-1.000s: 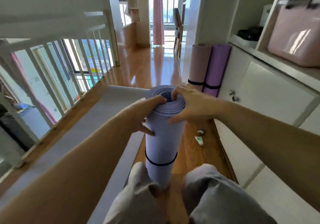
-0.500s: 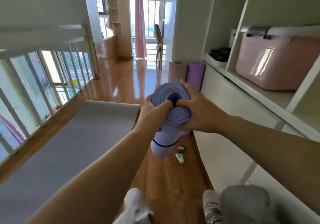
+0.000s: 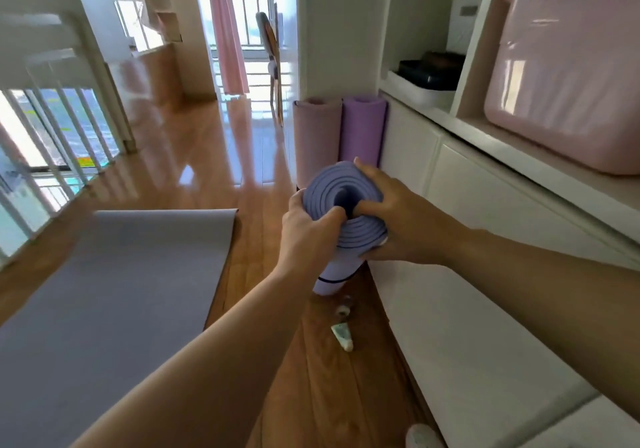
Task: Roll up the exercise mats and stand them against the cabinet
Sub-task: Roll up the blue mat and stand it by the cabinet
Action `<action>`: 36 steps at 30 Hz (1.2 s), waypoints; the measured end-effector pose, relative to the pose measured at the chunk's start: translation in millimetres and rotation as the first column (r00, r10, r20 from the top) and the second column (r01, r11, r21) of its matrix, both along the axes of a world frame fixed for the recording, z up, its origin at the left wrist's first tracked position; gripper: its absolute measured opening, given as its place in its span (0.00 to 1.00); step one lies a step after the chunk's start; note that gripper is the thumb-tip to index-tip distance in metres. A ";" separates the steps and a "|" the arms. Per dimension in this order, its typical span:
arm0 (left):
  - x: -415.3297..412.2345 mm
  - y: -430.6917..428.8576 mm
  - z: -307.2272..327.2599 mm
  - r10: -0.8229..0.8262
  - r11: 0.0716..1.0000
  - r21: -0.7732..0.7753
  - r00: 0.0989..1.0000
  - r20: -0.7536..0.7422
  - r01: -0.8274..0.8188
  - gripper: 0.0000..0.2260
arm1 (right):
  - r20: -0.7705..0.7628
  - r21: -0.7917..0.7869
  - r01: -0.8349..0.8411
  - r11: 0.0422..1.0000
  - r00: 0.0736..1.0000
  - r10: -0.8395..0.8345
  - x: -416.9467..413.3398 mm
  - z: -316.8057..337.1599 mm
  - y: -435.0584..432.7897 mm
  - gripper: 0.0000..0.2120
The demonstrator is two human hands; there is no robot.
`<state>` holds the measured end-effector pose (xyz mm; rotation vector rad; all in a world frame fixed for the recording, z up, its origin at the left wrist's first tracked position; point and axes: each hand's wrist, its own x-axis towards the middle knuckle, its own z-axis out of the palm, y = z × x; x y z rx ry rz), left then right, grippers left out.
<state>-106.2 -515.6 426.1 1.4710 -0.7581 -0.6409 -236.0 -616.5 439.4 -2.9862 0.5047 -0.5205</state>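
Together, hands (image 3: 304, 236) (image 3: 398, 226) grip rolled mat (image 3: 362, 236).

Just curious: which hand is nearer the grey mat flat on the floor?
Left. On the rolled mat, the left hand grips the side facing the grey mat; the right hand, the side facing the cabinet.

By the cabinet (image 3: 485, 326) two upright rolls (image 3: 317, 136), the nearest roll (image 3: 362, 237) before them, the flat mat (image 3: 104, 291) leftward on the floor (image 3: 214, 170).

Lavender rolled mat (image 3: 360, 236) w/ strap being held upright by cabinet (image 3: 467, 326); pink roll (image 3: 317, 136) & purple roll (image 3: 362, 129) standing against it; grey mat (image 3: 121, 291) lying flat.
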 end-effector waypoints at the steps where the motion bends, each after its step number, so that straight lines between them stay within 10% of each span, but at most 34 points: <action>1: 0.3 -4.1 -4.9 -0.017 1.000 -0.003 1.000 -0.011 0.017 0.20 | -0.005 -0.006 0.004 1.000 1.000 -0.004 -0.9 -3.9 -3.9 0.29; 36: 5.4 -28.6 46.5 -0.169 0.971 0.166 0.985 -0.046 0.174 0.25 | -0.138 0.018 0.174 0.985 0.976 -0.170 -9.3 54.6 -8.2 0.29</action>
